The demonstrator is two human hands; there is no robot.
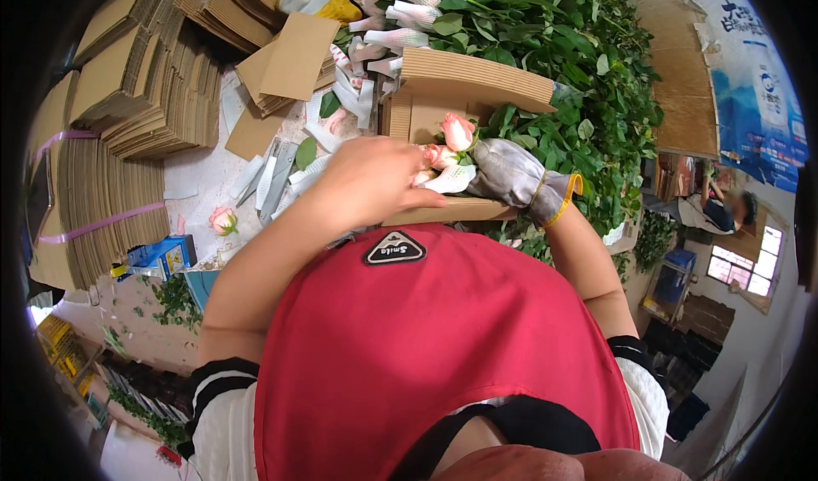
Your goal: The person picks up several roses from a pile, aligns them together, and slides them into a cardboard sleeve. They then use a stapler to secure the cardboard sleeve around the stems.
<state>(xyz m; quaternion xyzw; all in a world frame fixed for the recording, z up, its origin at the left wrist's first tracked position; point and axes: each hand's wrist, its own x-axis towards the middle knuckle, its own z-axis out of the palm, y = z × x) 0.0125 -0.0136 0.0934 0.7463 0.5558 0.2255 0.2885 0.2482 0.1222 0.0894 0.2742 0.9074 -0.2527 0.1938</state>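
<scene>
My left hand [370, 177] is bare and blurred, its fingertips against pale pink roses [442, 155]. The thumb stands apart along the near side, and whether the fingers grip anything is hidden. My right hand [510, 173], in a grey work glove with a yellow cuff, is closed around the roses just below their heads. One bloom here wears a white foam net sleeve [454, 179]. The flowers lie in an open corrugated cardboard wrap [473, 72], whose far flap stands up and whose near edge [454, 209] runs along my red apron [447, 315].
Leafy rose stems with netted heads [415, 14] are heaped beyond the wrap. Cardboard stacks [147, 91] line the left. Loose net sleeves, a grey metal tool [278, 177], a single rose [223, 221] and a blue box [163, 255] lie nearer. Another person [722, 209] is far right.
</scene>
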